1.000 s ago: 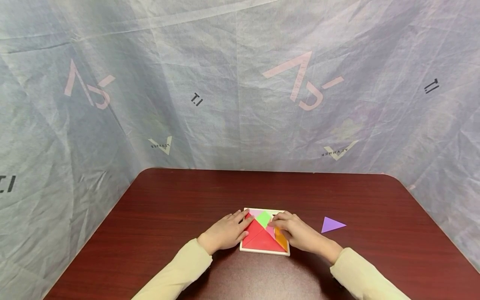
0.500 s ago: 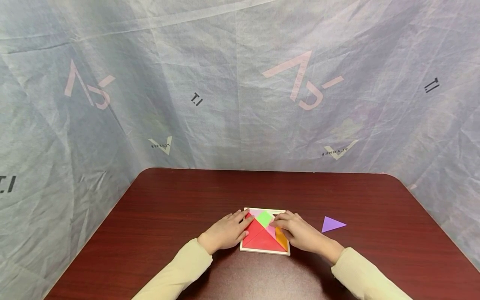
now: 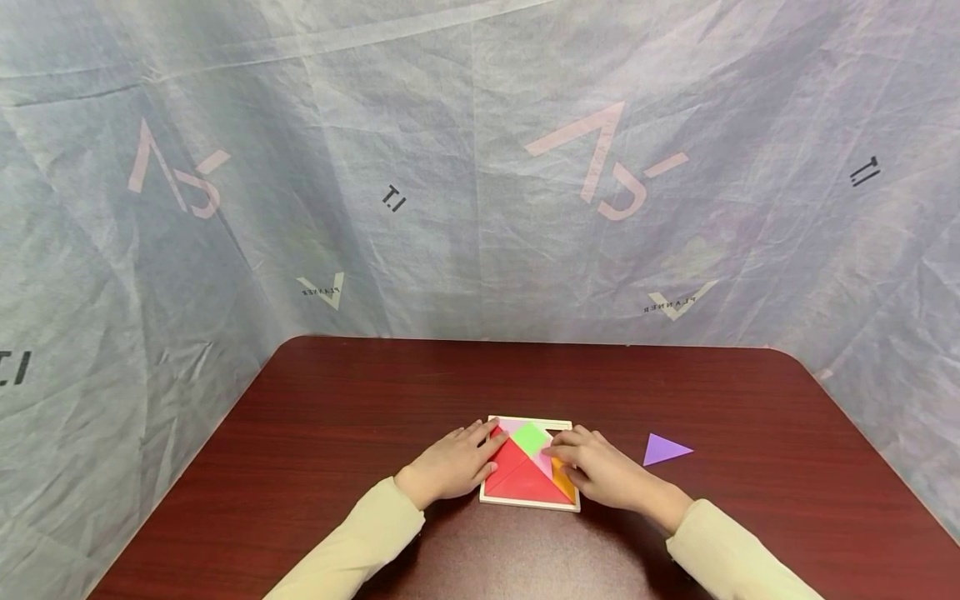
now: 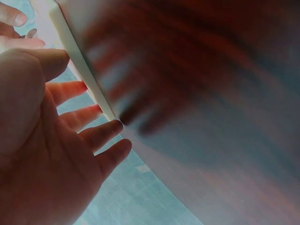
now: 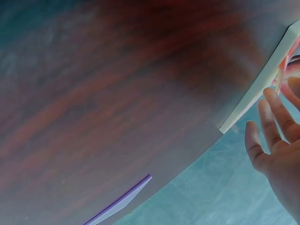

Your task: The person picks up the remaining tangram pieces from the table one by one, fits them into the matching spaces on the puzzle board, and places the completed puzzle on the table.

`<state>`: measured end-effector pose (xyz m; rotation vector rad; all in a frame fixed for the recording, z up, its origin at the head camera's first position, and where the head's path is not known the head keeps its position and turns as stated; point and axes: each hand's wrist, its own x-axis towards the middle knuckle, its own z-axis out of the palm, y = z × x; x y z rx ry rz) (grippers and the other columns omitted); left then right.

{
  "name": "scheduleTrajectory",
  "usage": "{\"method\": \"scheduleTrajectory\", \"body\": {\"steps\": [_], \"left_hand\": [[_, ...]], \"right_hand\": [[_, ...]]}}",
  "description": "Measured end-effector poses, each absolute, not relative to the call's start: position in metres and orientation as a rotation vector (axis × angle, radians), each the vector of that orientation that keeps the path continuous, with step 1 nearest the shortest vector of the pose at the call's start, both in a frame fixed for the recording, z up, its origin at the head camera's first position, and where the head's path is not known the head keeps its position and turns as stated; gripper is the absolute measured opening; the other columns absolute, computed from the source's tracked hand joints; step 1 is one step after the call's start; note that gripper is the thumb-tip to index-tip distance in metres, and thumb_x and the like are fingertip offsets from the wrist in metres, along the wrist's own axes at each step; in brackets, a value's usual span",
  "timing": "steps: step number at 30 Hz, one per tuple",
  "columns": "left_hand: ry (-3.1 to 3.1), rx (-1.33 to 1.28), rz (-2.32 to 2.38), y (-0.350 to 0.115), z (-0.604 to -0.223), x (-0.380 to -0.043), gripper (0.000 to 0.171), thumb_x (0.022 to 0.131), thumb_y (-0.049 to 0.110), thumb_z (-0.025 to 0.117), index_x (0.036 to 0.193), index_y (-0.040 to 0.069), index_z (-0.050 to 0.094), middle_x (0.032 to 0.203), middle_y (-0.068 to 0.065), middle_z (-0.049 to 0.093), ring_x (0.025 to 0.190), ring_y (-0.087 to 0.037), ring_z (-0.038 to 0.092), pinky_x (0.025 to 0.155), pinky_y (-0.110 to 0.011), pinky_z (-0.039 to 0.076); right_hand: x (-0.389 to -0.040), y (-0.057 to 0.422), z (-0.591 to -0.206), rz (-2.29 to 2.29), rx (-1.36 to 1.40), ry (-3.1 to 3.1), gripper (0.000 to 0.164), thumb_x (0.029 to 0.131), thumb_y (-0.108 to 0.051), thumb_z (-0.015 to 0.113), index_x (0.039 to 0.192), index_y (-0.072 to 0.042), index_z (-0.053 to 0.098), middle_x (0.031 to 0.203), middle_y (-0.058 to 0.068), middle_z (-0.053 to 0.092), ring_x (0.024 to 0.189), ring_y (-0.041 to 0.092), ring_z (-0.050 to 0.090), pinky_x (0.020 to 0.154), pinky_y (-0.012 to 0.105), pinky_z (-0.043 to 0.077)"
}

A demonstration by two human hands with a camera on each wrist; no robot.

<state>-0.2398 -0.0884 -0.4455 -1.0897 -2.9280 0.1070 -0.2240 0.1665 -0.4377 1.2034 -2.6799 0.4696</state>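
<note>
A square tangram tray [image 3: 525,505] with a pale rim lies on the table, filled with coloured pieces. My left hand [image 3: 452,463] rests over its left side, fingers spread across the rim and onto a red triangle [image 3: 525,482]. Along the tray's right side, my right hand [image 3: 600,469] has its fingertips at a small pink triangle [image 3: 542,463], between the green square [image 3: 530,438] and the orange piece [image 3: 562,482]. In the right wrist view a thin pinkish edge [image 5: 282,75] stands tilted above the rim by the fingers. The right thumb's contact is mostly hidden.
A purple triangle [image 3: 663,450] lies loose on the dark red table [image 3: 375,392], right of the right hand. A dark gap [image 3: 556,432] shows at the tray's upper right. Grey printed cloth [image 3: 472,250] hangs behind the table and at its sides.
My right hand shifts slightly right, and the pink triangle under its fingertips shifts a little the same way. The left hand, tray and purple triangle stay in place.
</note>
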Motion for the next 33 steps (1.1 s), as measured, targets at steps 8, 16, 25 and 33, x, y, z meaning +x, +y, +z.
{"method": "scheduleTrajectory", "body": {"steps": [8,16,25,33], "left_hand": [[-2.924,-1.084,0.135,-0.0874,-0.4442,-0.2388,0.047,0.095,0.034,0.044,0.139,0.016,0.040,0.143,-0.008,0.038,0.129,-0.025,0.041,0.103,-0.037,0.039],[-2.929,-1.078,0.130,-0.0877,-0.4440,-0.2384,0.048,0.095,0.034,0.044,0.139,0.016,0.040,0.144,-0.008,0.038,0.129,-0.026,0.041,0.103,-0.037,0.039],[-2.924,-1.078,0.133,-0.0875,-0.4439,-0.2385,0.047,0.095,0.034,0.044,0.139,0.017,0.040,0.144,-0.008,0.038,0.129,-0.026,0.042,0.103,-0.038,0.039],[-2.943,-1.078,0.118,-0.0878,-0.4428,-0.2380,0.048,0.095,0.035,0.044,0.139,0.017,0.039,0.145,-0.008,0.037,0.131,-0.026,0.040,0.104,-0.038,0.038]], "right_hand": [[-0.2228,0.1660,-0.4395,0.421,1.213,-2.641,0.030,0.077,-0.002,0.065,0.107,-0.008,0.067,0.106,0.004,0.062,0.096,0.019,0.052,0.072,0.040,0.045],[-0.2227,0.1659,-0.4395,0.350,1.185,-2.661,0.028,0.079,-0.005,0.064,0.107,-0.010,0.067,0.107,0.002,0.062,0.096,0.018,0.050,0.073,0.033,0.042],[-0.2237,0.1657,-0.4407,0.335,1.176,-2.660,0.026,0.080,-0.007,0.065,0.105,-0.010,0.067,0.106,0.002,0.061,0.096,0.018,0.051,0.073,0.033,0.041],[-0.2244,0.1641,-0.4407,0.329,1.177,-2.687,0.024,0.078,-0.007,0.067,0.102,-0.010,0.068,0.106,0.001,0.061,0.099,0.020,0.052,0.076,0.037,0.043]]}}
